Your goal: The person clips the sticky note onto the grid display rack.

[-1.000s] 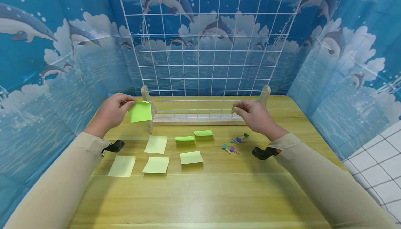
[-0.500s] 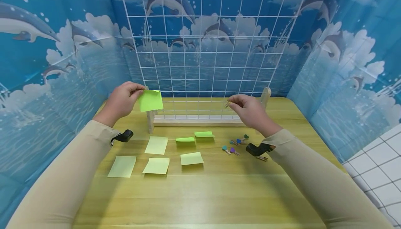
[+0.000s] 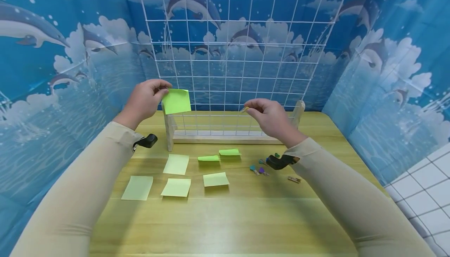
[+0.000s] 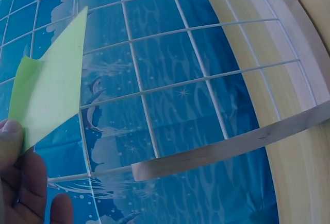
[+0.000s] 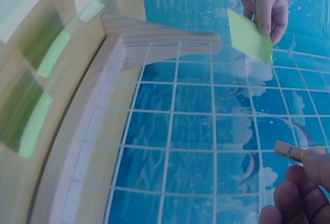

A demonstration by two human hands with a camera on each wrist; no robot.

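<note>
My left hand (image 3: 147,100) pinches a bright green sticky note (image 3: 177,101) by its upper left corner. The note hangs in front of the lower left part of a white wire grid (image 3: 229,61). Between thumb and forefinger of my right hand (image 3: 268,118) is a small wooden clothespin (image 5: 289,151) with a yellow piece at its held end, mostly hidden by the fingers. That hand is in front of the lower right part of the grid. In the right wrist view, the left hand and its note (image 5: 249,37) show beyond the wires.
A wooden stand (image 3: 225,138) bears the grid. Pale yellow notes (image 3: 176,164) and folded-looking green notes (image 3: 229,152) lie on the wooden table (image 3: 225,225). Several heart-topped clothespins (image 3: 261,170) lie under the right wrist, with a plain-looking clothespin (image 3: 294,179) nearby. Dolphin-print curtains surround the table.
My left hand has lifted the green note up and to the right, toward the grid. My right hand has moved left and slightly up with the clothespin. A clothespin on the table has come into sight.
</note>
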